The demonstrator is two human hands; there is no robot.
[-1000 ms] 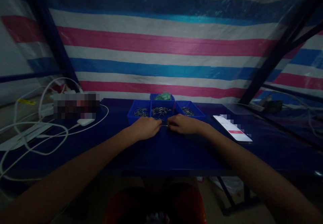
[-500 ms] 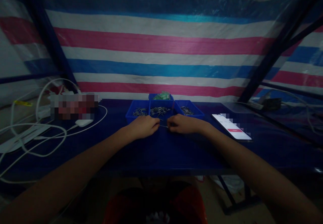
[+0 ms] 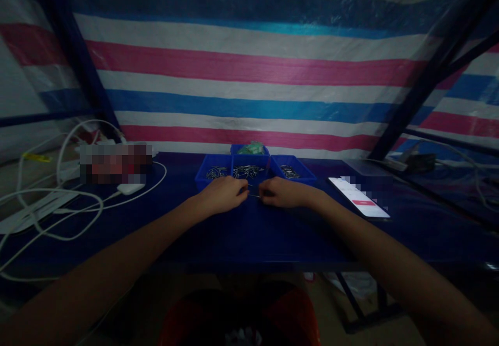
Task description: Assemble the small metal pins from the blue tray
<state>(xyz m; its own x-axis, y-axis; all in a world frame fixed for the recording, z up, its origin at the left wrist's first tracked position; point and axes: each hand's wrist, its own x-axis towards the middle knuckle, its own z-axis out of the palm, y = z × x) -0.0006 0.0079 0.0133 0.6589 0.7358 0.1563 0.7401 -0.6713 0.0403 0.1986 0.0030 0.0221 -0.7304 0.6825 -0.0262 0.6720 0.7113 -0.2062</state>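
My left hand [image 3: 224, 195] is closed in a pinch over the table, just in front of the blue bins. Facing it, my right hand [image 3: 287, 193] is pinched too, its fingertips curled inward. A thin metal rod [image 3: 254, 196] spans the small gap between the two sets of fingertips; its ends are hidden in the fingers. Behind the hands stand a left blue bin [image 3: 200, 177], a middle blue bin [image 3: 233, 165] and a right blue bin [image 3: 306, 170], each with small metal pieces inside. Their exact kind is too small to tell.
A blue bin with a green plastic bag [image 3: 251, 149] stands at the back. To the right lies a lit phone [image 3: 360, 199]. White cables [image 3: 83, 239] and a white adapter [image 3: 130, 188] occupy the left of the blue table [image 3: 257, 236]. Striped sheeting [image 3: 249, 70] hangs behind.
The left fingertips have shifted very slightly toward the right hand. Both hands otherwise keep their pinch and place, with the thin rod still between them.
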